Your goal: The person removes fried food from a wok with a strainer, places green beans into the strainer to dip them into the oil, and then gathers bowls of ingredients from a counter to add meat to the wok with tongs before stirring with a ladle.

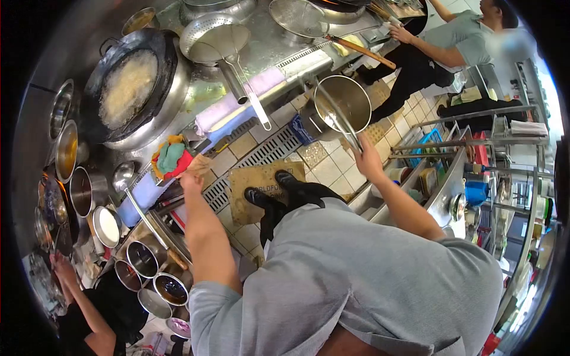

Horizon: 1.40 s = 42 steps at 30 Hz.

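My left hand (191, 180) is closed at the edge of a bundle of red, green and yellow cloths (171, 158), beside the front edge of the stove. My right hand (369, 158) is wrapped around a long, shiny metal handle (339, 115), smeared by motion, that crosses the mouth of a deep metal pot (350, 92). What lies at the handle's far end cannot be made out. Pale foaming liquid fills a large wok (129, 89) on the stove, ahead of my left hand. A perforated strainer (215, 39) rests further right.
Several sauce pots (143, 258) stand at lower left, with a ladle (146, 218) beside them. A co-worker (457, 41) works at upper right; another person's hand (63, 268) shows at left. Shelving (487, 142) lines the right side. A cardboard mat (249, 178) lies underfoot.
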{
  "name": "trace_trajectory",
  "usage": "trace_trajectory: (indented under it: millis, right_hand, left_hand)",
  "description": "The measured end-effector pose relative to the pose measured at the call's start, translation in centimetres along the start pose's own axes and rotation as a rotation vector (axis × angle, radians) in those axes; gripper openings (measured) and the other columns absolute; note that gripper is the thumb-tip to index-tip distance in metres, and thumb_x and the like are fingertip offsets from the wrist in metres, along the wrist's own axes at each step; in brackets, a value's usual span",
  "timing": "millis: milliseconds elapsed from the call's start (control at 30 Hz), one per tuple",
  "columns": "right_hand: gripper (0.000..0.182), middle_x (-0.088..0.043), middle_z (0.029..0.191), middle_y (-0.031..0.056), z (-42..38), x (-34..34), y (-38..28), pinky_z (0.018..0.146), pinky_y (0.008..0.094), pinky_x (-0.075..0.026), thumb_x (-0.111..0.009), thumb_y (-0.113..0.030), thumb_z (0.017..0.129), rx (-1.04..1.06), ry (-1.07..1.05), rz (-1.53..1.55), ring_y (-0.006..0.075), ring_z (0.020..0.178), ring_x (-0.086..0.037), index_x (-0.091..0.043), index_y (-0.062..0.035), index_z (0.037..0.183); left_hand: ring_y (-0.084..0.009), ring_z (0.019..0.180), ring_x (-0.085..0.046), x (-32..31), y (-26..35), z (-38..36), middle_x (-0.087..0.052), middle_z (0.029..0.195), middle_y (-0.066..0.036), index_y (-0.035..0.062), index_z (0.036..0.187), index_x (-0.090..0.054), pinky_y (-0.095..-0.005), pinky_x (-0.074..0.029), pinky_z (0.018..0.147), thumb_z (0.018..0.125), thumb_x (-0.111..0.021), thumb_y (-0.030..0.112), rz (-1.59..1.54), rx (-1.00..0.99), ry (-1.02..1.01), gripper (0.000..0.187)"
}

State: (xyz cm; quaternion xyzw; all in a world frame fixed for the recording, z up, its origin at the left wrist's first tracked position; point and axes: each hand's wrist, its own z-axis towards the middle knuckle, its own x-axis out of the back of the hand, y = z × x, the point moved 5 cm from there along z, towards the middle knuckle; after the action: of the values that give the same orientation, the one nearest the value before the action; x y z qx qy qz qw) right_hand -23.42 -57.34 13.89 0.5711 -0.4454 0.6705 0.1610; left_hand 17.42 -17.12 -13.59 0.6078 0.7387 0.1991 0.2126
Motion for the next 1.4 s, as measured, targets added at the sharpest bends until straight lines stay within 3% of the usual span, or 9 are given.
trace_trajectory:
  millis: [100, 200, 267, 467, 600, 767, 933, 1200, 1400]
  right_hand:
    - [0.044, -0.054, 0.103, 0.0197, -4.2, 0.1, 2.1, 0.079, 0.0423, -0.042, -0.056, -0.019, 0.077, -0.134, -0.225, -0.198, 0.0373, 0.093, -0.053, -0.043, -0.0089, 0.119]
    - [0.041, -0.055, 0.101, 0.0221, -1.9, -2.6, 3.6, 0.079, 0.0436, -0.043, -0.056, -0.020, 0.078, -0.243, -0.380, -0.281, 0.0374, 0.092, -0.054, -0.046, -0.0055, 0.115]
    - [0.036, -0.058, 0.094, 0.0220, 2.4, -6.9, 5.0, 0.079, 0.0442, -0.044, -0.053, -0.023, 0.079, -0.160, -0.505, -0.304, 0.0371, 0.090, -0.056, -0.052, -0.0010, 0.107]
    - [0.036, -0.060, 0.086, 0.0224, 16.0, -20.3, 4.7, 0.074, 0.0393, -0.046, -0.044, -0.027, 0.083, 0.367, -0.633, -0.397, 0.0363, 0.083, -0.058, -0.062, 0.0033, 0.077]
    - [0.028, -0.059, 0.100, 0.0192, 18.6, -19.9, -0.5, 0.080, 0.0405, -0.046, -0.046, -0.020, 0.078, 0.147, -0.638, -0.493, 0.0352, 0.093, -0.056, -0.062, -0.0001, 0.091]
    - [0.027, -0.056, 0.083, 0.0213, 16.1, -24.8, -9.7, 0.072, 0.0401, -0.043, -0.044, -0.028, 0.086, 0.072, -0.340, 0.776, 0.0305, 0.076, -0.058, -0.045, -0.0021, 0.093]
    - [0.025, -0.056, 0.087, 0.0245, 12.9, -15.5, -22.6, 0.072, 0.0446, -0.043, -0.045, -0.014, 0.084, 0.524, 0.203, 0.381, 0.0354, 0.084, -0.057, -0.040, -0.0040, 0.107]
    - [0.033, -0.056, 0.081, 0.0287, 17.2, 1.6, -27.9, 0.070, 0.0480, -0.042, -0.039, -0.004, 0.079, 0.619, 0.214, 0.123, 0.0453, 0.078, -0.054, -0.044, -0.0020, 0.111]
    - [0.042, -0.057, 0.068, 0.0120, 23.8, 2.8, -38.7, 0.037, 0.0282, -0.035, -0.036, -0.006, 0.081, 0.509, -0.457, 0.553, 0.0160, 0.044, -0.047, -0.040, -0.0004, 0.122]
  left_hand:
    - [-0.0185, 0.055, -0.048, 0.6, -4.3, 0.6, -0.049, 0.067, -0.002, 0.0117, 0.082, -0.051, -0.0320, -0.041, 0.050, 0.080, -0.047, 0.023, 0.148, -0.362, -0.130, 0.012]
    - [-0.0302, 0.065, -0.058, 6.5, -8.1, -3.3, -0.060, 0.068, -0.015, 0.0028, 0.068, -0.059, -0.0429, -0.045, 0.058, 0.076, -0.046, 0.019, 1.356, -0.916, 0.348, 0.022]
    - [-0.0325, 0.072, -0.059, 10.5, -12.1, -5.9, -0.062, 0.075, -0.016, 0.0028, 0.076, -0.063, -0.0415, -0.047, 0.065, 0.077, -0.046, 0.025, 1.898, -0.777, 0.180, 0.028]
    - [-0.0306, 0.081, -0.060, 14.4, -10.7, -15.3, -0.063, 0.082, -0.016, 0.0055, 0.080, -0.064, -0.0383, -0.048, 0.071, 0.078, -0.047, 0.025, 1.783, -0.373, 0.259, 0.026]
    - [-0.0285, 0.086, -0.059, 13.4, -8.0, -23.1, -0.062, 0.088, -0.014, 0.0076, 0.091, -0.061, -0.0356, -0.046, 0.073, 0.080, -0.046, 0.026, 1.081, -0.357, 0.443, 0.026]
    - [-0.0256, 0.084, -0.057, 15.6, -14.3, -23.4, -0.060, 0.089, -0.012, 0.0052, 0.092, -0.056, -0.0334, -0.045, 0.072, 0.077, -0.053, 0.024, 0.773, -0.189, -0.009, 0.024]
    - [-0.0210, 0.079, -0.059, 18.8, -20.9, -21.7, -0.060, 0.084, -0.009, 0.0037, 0.091, -0.054, -0.0314, -0.046, 0.066, 0.077, -0.054, 0.020, 1.198, -0.366, -0.371, 0.022]
    - [-0.0187, 0.068, -0.057, 25.5, -21.9, -18.5, -0.058, 0.083, -0.003, 0.0111, 0.097, -0.049, -0.0328, -0.042, 0.051, 0.080, -0.047, 0.018, 0.219, -0.044, 0.006, 0.019]
    - [-0.0152, 0.062, -0.054, 25.4, -21.9, -20.9, -0.057, 0.078, -0.001, 0.0133, 0.097, -0.050, -0.0297, -0.038, 0.048, 0.083, -0.041, 0.018, 0.311, 0.000, 0.081, 0.017]
